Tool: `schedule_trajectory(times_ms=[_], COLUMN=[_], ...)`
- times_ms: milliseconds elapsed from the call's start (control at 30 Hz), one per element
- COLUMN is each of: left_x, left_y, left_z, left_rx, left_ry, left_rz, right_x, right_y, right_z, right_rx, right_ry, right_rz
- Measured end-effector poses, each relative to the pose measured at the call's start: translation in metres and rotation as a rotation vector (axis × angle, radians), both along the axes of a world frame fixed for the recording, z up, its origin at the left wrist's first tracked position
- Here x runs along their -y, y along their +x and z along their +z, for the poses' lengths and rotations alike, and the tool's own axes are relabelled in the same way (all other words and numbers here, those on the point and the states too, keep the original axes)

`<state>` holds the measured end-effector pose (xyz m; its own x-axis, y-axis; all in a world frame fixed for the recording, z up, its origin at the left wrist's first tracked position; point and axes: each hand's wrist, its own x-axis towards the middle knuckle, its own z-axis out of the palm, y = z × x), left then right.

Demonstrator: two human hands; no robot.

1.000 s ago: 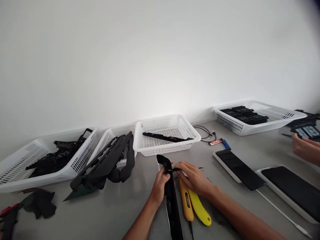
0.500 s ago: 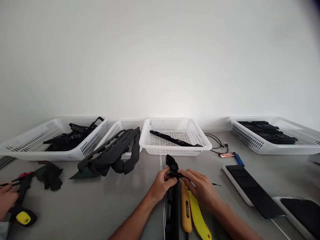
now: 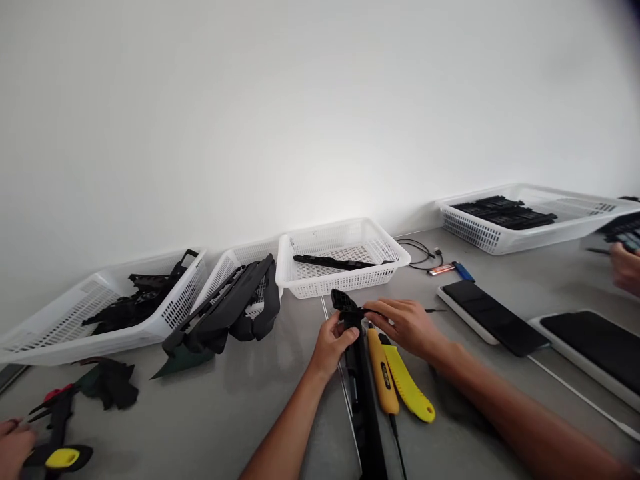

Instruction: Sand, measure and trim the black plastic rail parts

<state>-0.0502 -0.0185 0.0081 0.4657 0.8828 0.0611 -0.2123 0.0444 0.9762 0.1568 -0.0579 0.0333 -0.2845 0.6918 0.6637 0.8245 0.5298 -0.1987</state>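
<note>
A long black plastic trim piece (image 3: 364,400) runs from the bottom edge up to a bent, ribbed end. My left hand (image 3: 331,348) is closed around it just below that end, thumb on top. Close by on the right, my right hand (image 3: 407,325) pinches a thin dark stick-like item (image 3: 371,311) against the ribbed end. Its exact kind is too small to tell. Beneath my right hand lie an orange-handled corded tool (image 3: 384,377) and a yellow utility knife (image 3: 411,385), both touching nothing in my fingers.
White baskets (image 3: 345,288) along the wall hold black plastic parts; dark trims (image 3: 235,307) overhang one. To the right are a cable (image 3: 425,250), a blue item (image 3: 464,271) and phone-like slabs (image 3: 493,317). Other people's hands (image 3: 15,443) show at both side edges, near a yellow-black tool (image 3: 63,458).
The view has tilted and shifted. Both my hands keep their hold at the trim's ribbed end, the right wrist lying flatter. Another person's hand has appeared at the right edge.
</note>
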Motion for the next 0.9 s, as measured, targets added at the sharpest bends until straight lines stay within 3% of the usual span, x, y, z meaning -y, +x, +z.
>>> schedule_trajectory(times_ms=[300, 633, 900], left_x=[-0.004, -0.002, -0.002], left_y=[0.001, 0.002, 0.002], left_z=[0.001, 0.006, 0.005], left_rx=[0.083, 0.115, 0.121], left_ry=[-0.150, -0.140, -0.172], left_rz=[0.052, 0.046, 0.094], right_x=[-0.029, -0.025, -0.021], right_y=[-0.018, -0.013, -0.015], right_z=[0.022, 0.010, 0.007], right_rx=[0.151, -0.001, 0.080], right_ry=[-0.062, -0.127, -0.109], right_rz=[-0.025, 0.053, 0.008])
